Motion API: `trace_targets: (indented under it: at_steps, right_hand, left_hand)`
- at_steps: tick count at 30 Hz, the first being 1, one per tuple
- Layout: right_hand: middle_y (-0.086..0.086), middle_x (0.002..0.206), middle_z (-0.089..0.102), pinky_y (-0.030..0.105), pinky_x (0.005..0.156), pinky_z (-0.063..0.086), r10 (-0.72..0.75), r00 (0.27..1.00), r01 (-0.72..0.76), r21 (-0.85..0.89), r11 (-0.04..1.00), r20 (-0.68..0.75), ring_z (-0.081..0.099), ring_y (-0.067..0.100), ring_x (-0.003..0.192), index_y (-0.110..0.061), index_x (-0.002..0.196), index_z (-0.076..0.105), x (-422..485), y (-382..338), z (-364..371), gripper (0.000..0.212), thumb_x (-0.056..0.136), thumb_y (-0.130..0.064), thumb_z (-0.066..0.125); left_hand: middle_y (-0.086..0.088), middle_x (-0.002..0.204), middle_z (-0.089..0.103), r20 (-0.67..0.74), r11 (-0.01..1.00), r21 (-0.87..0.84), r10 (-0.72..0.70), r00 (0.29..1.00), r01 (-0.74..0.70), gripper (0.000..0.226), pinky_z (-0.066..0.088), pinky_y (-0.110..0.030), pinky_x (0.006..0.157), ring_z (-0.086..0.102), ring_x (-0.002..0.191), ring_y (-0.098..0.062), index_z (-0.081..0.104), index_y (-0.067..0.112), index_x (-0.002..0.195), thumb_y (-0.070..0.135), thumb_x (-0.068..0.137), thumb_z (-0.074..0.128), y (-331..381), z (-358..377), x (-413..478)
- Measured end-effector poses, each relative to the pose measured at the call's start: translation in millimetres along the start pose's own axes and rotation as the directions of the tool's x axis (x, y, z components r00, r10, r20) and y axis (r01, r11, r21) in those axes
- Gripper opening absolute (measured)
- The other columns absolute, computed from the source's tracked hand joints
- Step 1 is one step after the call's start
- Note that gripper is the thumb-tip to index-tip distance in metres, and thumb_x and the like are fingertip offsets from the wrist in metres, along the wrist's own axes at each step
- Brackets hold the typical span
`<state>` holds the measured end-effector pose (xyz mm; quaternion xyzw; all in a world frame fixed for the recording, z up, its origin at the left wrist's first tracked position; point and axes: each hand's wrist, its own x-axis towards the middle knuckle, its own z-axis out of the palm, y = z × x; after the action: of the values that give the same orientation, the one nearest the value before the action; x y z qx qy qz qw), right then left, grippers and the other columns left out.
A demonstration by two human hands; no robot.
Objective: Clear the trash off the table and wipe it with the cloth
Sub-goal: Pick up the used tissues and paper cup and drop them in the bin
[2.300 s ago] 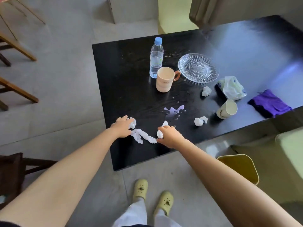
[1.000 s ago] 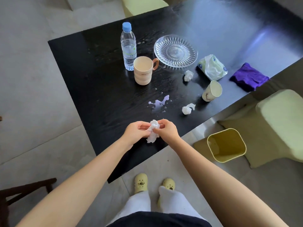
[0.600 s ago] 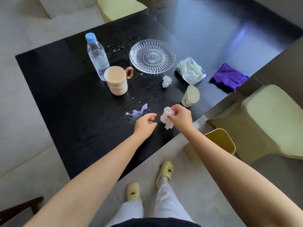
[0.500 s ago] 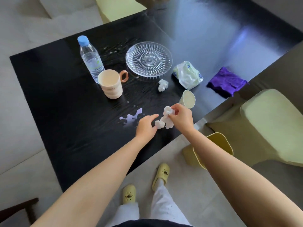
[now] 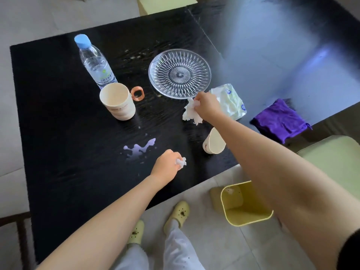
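Standing at the left of the black desk (image 5: 58,133) are a water bottle (image 5: 95,63) and a cup (image 5: 117,101); near the spill (image 5: 139,149), the left hand (image 5: 165,165) has its grip closed on a small tissue wad (image 5: 181,161). Farther right, the right hand (image 5: 206,107) pinches a larger crumpled tissue (image 5: 190,113) beside the glass plate (image 5: 180,73), with the purple cloth (image 5: 280,120) at the desk's right edge and a yellow bin (image 5: 243,205) on the floor below.

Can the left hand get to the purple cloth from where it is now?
Probably not easily. The left hand already grips a tissue wad, and the right hand's forearm and the tipped paper cup lie between it and the purple cloth by the table's far right edge.
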<state>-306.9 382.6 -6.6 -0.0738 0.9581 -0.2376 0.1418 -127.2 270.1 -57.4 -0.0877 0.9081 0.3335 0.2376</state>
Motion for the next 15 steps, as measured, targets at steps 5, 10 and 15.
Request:
trace_targets:
  at_steps: [5,10,15]
  right_hand:
    - [0.016,0.134,0.049,0.037,0.096,0.042,-0.077,0.970,0.128,-0.212,0.969,0.232,0.045,0.030,0.124,-0.008,0.127,0.053,23.5,11.8,23.2,0.042,0.086,-0.003,0.054]
    - [0.013,0.132,0.053,0.038,0.096,0.045,-0.053,0.951,0.142,-0.277,0.950,0.306,0.051,0.031,0.121,-0.012,0.129,0.054,29.0,20.0,36.3,0.045,0.084,-0.007,0.058]
    - [0.013,0.114,0.066,0.033,0.083,0.049,-0.091,0.961,0.135,-0.153,0.979,0.261,0.060,0.032,0.106,-0.008,0.109,0.067,29.2,22.8,33.8,0.031,0.081,-0.008,0.055]
  left_hand:
    - [-0.006,0.105,0.057,-0.030,0.995,0.102,-0.008,1.000,0.011,0.016,0.045,-0.033,0.074,0.058,0.095,-0.025,0.066,0.014,0.099,0.017,0.088,0.054,4.9,-1.3,5.2]
    - [-0.008,0.100,0.057,-0.067,0.998,0.052,-0.038,0.997,0.041,0.012,0.046,-0.033,0.076,0.058,0.091,-0.026,0.065,0.009,0.091,0.015,0.086,0.056,5.8,2.5,4.5]
    - [-0.005,0.093,0.067,-0.123,0.967,-0.225,-0.152,0.981,0.122,0.008,0.045,-0.023,0.066,0.060,0.081,-0.019,0.068,0.011,0.081,0.010,0.079,0.060,9.5,-10.7,5.8]
